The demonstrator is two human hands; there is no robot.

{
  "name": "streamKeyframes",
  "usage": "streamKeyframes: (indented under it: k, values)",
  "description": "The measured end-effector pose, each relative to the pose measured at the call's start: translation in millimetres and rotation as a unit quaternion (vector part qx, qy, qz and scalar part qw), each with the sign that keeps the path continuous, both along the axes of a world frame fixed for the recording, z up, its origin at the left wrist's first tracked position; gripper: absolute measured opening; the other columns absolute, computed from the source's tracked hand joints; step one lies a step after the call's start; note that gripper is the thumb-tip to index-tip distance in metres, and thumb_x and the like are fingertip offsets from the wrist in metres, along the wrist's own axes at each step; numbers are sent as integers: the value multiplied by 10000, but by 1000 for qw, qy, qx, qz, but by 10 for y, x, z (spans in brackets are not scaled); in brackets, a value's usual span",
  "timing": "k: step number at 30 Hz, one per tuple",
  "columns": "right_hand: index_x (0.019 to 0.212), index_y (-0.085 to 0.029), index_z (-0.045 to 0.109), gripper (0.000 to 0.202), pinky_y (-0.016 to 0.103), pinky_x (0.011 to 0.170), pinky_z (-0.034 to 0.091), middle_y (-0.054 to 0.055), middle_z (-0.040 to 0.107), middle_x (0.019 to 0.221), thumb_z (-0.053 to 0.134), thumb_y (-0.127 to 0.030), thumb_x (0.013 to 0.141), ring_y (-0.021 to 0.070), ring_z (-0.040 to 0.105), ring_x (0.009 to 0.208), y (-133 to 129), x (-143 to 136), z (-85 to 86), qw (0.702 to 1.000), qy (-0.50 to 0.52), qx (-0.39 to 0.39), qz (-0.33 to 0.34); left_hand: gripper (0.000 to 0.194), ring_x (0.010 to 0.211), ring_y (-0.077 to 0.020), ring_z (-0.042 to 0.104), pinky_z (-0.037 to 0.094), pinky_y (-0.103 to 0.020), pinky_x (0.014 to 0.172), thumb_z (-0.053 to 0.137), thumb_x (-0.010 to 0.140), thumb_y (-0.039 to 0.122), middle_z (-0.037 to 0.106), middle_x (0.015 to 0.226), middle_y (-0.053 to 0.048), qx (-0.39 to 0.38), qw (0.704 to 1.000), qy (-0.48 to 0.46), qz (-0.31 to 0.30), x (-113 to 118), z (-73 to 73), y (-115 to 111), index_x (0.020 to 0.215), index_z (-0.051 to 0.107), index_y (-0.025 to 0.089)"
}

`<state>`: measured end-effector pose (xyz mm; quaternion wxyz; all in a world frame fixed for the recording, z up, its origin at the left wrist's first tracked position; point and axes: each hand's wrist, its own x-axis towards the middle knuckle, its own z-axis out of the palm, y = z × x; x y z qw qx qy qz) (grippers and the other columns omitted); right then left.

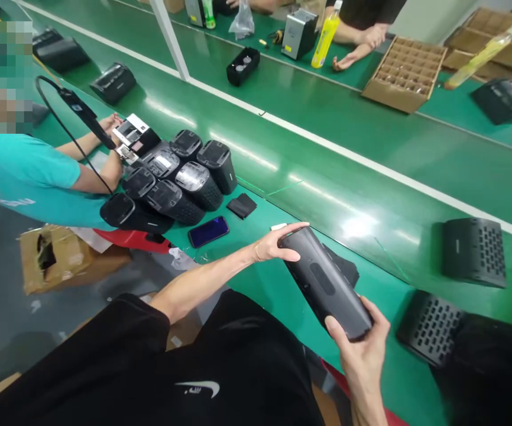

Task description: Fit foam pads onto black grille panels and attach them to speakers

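A long black plastic housing, with a darker oblong patch on its face, is held tilted above the green bench. My left hand grips its upper end, thumb on the face and fingers over the far edge. Around the lower end, my right hand is closed, thumb on the near side. Behind the housing lies a dark cloth or sheet, partly hidden. To the left of my left hand are a phone and a folded black cloth on the bench.
Several black housings stand grouped at left, beside a co-worker in a teal shirt. More perforated black units sit on the green belt and at right. Across it are a compartmented cardboard box and a yellow bottle.
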<state>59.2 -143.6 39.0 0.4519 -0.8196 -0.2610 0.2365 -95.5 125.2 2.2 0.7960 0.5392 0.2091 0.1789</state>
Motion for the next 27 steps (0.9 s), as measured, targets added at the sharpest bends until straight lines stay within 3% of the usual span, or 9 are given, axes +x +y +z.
streamKeyframes:
  k: [4, 7, 10, 13, 17, 19, 21, 25, 27]
  values:
    - [1419, -209, 514, 891, 499, 997, 483, 129, 544, 1367, 842, -619, 699, 340, 574, 1168, 74, -30, -11, 1000, -1, -4, -20, 939, 1323, -364, 563, 435, -501, 1147, 934, 630, 439, 614, 1443, -94, -51, 997, 19, 48, 154, -66, -241, 1484, 589, 258]
    - [1438, -222, 530, 819, 584, 1096, 418, 148, 505, 1404, 846, -545, 754, 378, 519, 1283, 102, -250, 162, 992, -122, 14, -33, 982, 1230, -315, 623, 530, -493, 1026, 913, 682, 505, 519, 1549, -120, -164, 974, 69, 143, 224, -35, -616, 1547, 485, 323]
    - [1449, -276, 567, 694, 664, 1108, 404, 172, 450, 1503, 815, -429, 820, 420, 436, 1393, 82, -526, 356, 975, -205, 26, 87, 985, 1094, -249, 691, 565, -440, 950, 820, 800, 555, 588, 1480, -113, -344, 922, 61, 165, 159, -21, -960, 1619, 306, 363]
    - [1582, -341, 428, 790, 632, 1058, 492, 151, 509, 1524, 774, -385, 873, 381, 515, 1370, 13, -428, 442, 972, -77, 26, 222, 847, 1019, -297, 725, 578, -438, 900, 693, 848, 666, 709, 1271, -169, -489, 872, 24, 13, 17, -62, -1017, 1503, 496, 165]
    - [1655, -311, 272, 1213, 642, 1183, 364, 158, 327, 1687, 940, -518, 663, 395, 386, 1509, -79, 283, 349, 989, 22, 2, 145, 1028, 976, -420, 739, 584, -536, 767, 551, 760, 858, 694, 1288, -240, -569, 782, -13, -255, -68, -104, -934, 1436, 572, 84]
    - [1657, -293, 270, 1345, 639, 1171, 374, 177, 325, 1690, 978, -571, 548, 416, 403, 1497, -108, 533, 242, 975, 129, 24, 178, 1109, 1010, -452, 725, 568, -582, 809, 517, 718, 914, 699, 1255, -263, -569, 751, 27, -335, -82, -101, -945, 1396, 603, 40]
    - [1645, -288, 300, 1322, 628, 1129, 426, 180, 419, 1637, 981, -552, 543, 416, 503, 1419, -172, 564, 127, 956, 222, 56, 185, 1064, 1045, -447, 706, 552, -589, 866, 511, 742, 914, 728, 1172, -246, -540, 770, 103, -325, -134, -93, -954, 1334, 646, 40]
    - [1603, -283, 344, 1169, 616, 1045, 498, 151, 633, 1400, 933, -538, 626, 379, 656, 1214, -437, 158, -73, 943, 327, 52, 30, 940, 1119, -355, 666, 535, -500, 954, 610, 782, 847, 682, 1325, -157, -372, 912, 145, -98, -429, -54, -876, 1449, 566, 187]
    - [1584, -293, 344, 1101, 606, 1038, 507, 136, 644, 1364, 894, -568, 671, 358, 669, 1185, -567, -95, -141, 931, 361, 32, -38, 1057, 1264, -350, 597, 496, -477, 1043, 774, 710, 758, 541, 1517, -136, -259, 956, 121, -68, -600, -18, -834, 1575, 417, 268]
